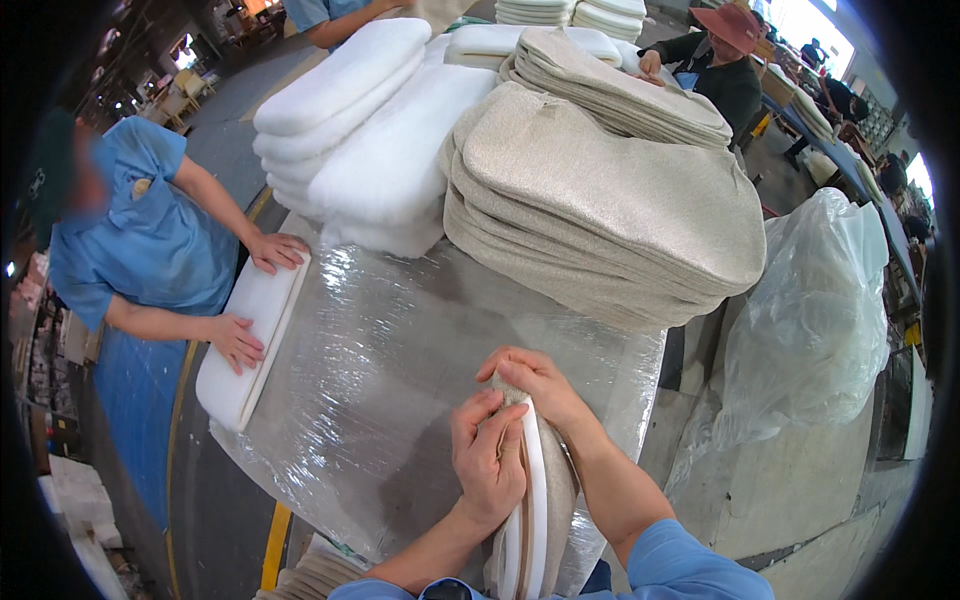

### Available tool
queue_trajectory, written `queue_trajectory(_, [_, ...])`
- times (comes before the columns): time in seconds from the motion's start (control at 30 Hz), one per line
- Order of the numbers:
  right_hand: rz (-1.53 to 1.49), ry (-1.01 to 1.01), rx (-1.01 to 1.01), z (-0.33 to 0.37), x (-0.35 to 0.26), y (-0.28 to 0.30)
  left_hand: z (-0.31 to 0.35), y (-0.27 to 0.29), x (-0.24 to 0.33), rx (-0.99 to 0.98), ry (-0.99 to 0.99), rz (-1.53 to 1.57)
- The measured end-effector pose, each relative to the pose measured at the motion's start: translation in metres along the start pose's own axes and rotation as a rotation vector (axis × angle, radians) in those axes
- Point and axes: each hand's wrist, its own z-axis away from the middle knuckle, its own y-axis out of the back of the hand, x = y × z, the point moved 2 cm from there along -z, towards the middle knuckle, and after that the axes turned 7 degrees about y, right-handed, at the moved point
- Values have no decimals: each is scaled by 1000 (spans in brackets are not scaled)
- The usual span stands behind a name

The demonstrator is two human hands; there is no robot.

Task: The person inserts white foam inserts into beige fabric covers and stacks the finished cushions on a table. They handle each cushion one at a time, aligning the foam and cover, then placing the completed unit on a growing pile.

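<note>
A long beige fabric cushion cover (563,495) stands on its side in front of me, its far end on the table. White foam or padding (537,470) shows as a strip along the cover's open seam. My right hand (540,385) is wrapped over the far end of the cover and grips the fabric there. Just to its left and nearer me, my left hand (488,455) pinches the edge of the cover by the seam. Its fingertips are bent close together, and exactly what lies between them is partly hidden.
Clear plastic film covers the table (380,400). Stacked beige covers (610,190) and white padding pieces (345,90) stand at the far side. At left a co-worker presses both hands on a white cushion (250,345). A clear plastic bag (810,310) bulges beside the table at right.
</note>
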Motion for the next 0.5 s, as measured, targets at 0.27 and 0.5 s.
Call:
queue_trajectory(0.27, [-46, 23, -88, 3, 5, 12, -3, 9, 2, -58, 273, 352])
queue_trajectory(0.5, [83, -54, -186, 5, -17, 2, -2, 16, -13, -128, 500, 451])
